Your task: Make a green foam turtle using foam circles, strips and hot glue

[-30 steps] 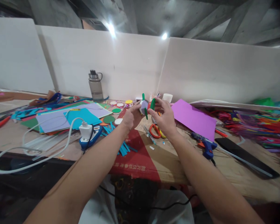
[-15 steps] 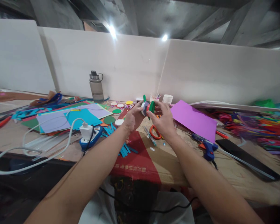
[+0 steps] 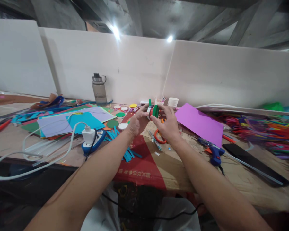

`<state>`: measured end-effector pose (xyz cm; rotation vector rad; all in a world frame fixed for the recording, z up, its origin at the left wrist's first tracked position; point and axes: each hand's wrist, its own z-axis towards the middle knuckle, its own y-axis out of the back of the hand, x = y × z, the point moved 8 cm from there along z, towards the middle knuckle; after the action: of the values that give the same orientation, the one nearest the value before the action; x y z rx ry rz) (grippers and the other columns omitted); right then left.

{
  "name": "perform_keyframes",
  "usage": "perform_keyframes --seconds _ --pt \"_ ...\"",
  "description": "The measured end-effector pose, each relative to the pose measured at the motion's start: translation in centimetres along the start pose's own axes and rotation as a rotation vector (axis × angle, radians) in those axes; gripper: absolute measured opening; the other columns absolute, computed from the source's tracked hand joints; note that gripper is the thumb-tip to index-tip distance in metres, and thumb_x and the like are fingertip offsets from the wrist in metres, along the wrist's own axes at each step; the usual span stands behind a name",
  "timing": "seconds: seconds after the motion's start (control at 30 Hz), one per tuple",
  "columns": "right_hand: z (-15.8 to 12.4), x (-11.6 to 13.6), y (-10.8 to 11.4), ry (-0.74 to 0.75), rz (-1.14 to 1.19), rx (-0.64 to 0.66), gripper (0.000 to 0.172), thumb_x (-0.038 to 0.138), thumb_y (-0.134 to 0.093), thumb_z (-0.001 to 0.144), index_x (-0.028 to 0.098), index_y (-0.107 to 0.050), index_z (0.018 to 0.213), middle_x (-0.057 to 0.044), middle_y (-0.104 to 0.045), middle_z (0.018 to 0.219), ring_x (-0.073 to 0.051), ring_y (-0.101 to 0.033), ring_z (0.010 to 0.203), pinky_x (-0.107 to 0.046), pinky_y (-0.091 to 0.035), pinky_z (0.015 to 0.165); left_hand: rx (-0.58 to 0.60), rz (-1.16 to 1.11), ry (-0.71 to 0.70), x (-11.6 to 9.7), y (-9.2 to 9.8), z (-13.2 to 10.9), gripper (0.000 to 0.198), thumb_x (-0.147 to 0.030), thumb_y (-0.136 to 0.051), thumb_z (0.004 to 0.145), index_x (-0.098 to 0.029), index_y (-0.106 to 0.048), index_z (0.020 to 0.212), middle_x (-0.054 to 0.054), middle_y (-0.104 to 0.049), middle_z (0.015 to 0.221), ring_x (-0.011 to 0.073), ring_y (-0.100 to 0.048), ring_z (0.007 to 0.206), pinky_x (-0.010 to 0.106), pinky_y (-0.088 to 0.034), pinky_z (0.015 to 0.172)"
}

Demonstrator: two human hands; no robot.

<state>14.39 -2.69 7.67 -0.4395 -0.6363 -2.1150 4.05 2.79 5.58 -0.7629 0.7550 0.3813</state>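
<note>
Between my two hands, above the middle of the table, is a small craft piece (image 3: pixel 155 111) with a green disc, a white round part, some red and a green tab sticking up. My left hand (image 3: pixel 137 123) is closed on its white side. My right hand (image 3: pixel 169 123) grips the green disc side, thumb in front and fingers behind. Below my right hand lie orange-handled scissors (image 3: pixel 159 137) and a pen (image 3: pixel 155 140). Blue paper strips (image 3: pixel 128 154) lie under my left forearm.
At left are stacked coloured sheets (image 3: pixel 55 125), a blue power socket (image 3: pixel 96 143) with a white plug, and a water bottle (image 3: pixel 99 89). Green discs (image 3: pixel 112 124) lie near the middle. To the right are a purple sheet (image 3: pixel 199 123), a blue glue gun (image 3: pixel 216 154) and pipe cleaners (image 3: pixel 274 134).
The craft piece has turned slightly in my fingers, so more of its red part and green disc shows. Both hands stay in nearly the same place.
</note>
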Motion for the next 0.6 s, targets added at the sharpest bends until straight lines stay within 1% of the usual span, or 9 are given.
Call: perform_keyframes --seconds 0.27,0.5,0.6 --pt "-0.01 0.02 -0.02 0.004 0.002 -0.004 0.042 0.045 -0.069 0.083 0.028 -0.059 0.12 -0.008 -0.055 0.115 -0.021 -0.063 0.097 -0.044 -0.059 0.084 0.025 0.003 0.008 0.17 -0.05 -0.02 0.058 -0.016 -0.058 0.07 -0.02 -0.061 0.128 0.007 -0.07 0.115 0.0262 -0.062 0.114 0.041 -0.041 0.103" --pt "-0.07 -0.03 -0.02 0.011 0.02 -0.005 0.043 0.042 -0.07 0.082 0.027 -0.058 0.121 -0.009 -0.055 0.116 -0.022 -0.062 0.099 -0.042 -0.059 0.083 0.021 0.006 0.016 0.04 -0.4 -0.18 0.058 -0.016 -0.058 0.069 -0.019 -0.061 0.128 0.006 -0.072 0.111 0.0264 -0.062 0.115 0.041 -0.04 0.104" --pt "-0.05 0.06 0.0 0.01 0.014 -0.001 0.043 0.043 -0.07 0.082 0.027 -0.059 0.12 -0.009 -0.056 0.115 -0.021 -0.062 0.096 -0.042 -0.058 0.082 0.017 0.003 0.013 -0.07 -0.47 -0.17 0.057 -0.015 -0.058 0.069 -0.019 -0.062 0.126 0.007 -0.072 0.109 0.026 -0.063 0.114 0.039 -0.041 0.103"
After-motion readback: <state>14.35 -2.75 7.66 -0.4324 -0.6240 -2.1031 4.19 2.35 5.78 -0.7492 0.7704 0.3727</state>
